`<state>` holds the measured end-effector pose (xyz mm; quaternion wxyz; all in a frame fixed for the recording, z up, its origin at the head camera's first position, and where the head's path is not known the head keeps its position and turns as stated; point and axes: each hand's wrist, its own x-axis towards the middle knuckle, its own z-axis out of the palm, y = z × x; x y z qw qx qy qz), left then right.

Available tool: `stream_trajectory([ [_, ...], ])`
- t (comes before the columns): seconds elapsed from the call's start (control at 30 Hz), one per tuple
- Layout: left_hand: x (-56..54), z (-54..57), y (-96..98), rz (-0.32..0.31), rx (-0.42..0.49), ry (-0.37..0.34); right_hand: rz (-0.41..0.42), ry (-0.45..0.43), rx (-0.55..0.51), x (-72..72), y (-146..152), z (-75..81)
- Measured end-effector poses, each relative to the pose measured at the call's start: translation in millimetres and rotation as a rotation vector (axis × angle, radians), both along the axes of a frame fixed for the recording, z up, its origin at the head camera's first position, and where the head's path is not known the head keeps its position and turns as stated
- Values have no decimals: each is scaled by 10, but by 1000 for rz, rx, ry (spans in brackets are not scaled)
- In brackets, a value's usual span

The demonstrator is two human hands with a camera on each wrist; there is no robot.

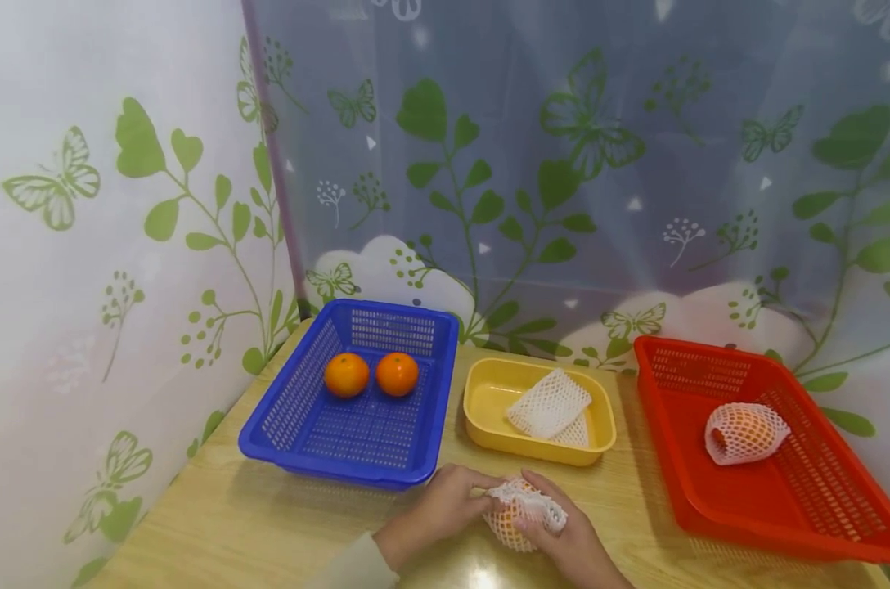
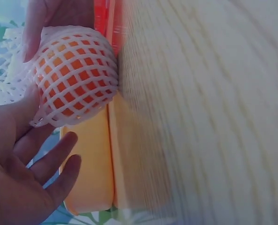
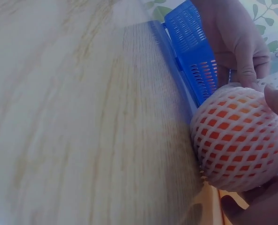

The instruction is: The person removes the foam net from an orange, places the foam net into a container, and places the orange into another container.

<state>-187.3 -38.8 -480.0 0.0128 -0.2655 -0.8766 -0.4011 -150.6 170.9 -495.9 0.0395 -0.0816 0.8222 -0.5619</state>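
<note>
Low over the table at the front, an orange [image 1: 510, 530] sits inside a white foam net sleeve [image 1: 546, 509]. The sleeve's loose end is bunched at the top. My left hand [image 1: 447, 503] pinches the net's edge between thumb and forefinger, its other fingers spread in the left wrist view. From the other side my right hand [image 1: 576, 544] grips the netted orange, thumb on its near face. In the right wrist view the orange [image 3: 235, 137] shows through the mesh, its underside right at the tabletop.
A blue basket [image 1: 342, 470] at the left holds two bare oranges [image 1: 347, 375]. Behind the hands, a yellow tray [image 1: 482, 433] contains flat white foam nets [image 1: 550, 403]. On the right, a red basket [image 1: 717, 511] holds another netted orange [image 1: 747, 433]. A patterned curtain [image 1: 504, 204] hangs behind the table.
</note>
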Motion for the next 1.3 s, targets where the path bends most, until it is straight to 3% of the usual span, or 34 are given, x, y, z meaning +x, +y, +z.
stream_trajectory([
  [0.3,2,-55,-21,-144,-124,-4,-43,3,-35,-36,4,-1],
  [0.63,13,-56,-3,-162,-91,-61,-76,84,-48,-43,-5,36],
  [0.83,14,-67,-2,-182,-89,-50,-106,124,-123,-55,-21,35],
  [0.93,20,-60,-2,-185,-93,-34,-101,157,-105,-49,-21,26],
  [1.1,25,-43,13,-159,-121,-31,-95,147,-2,-16,14,3],
  [1.3,16,-7,30,-109,-153,-44,-53,88,-2,-2,53,-17],
])
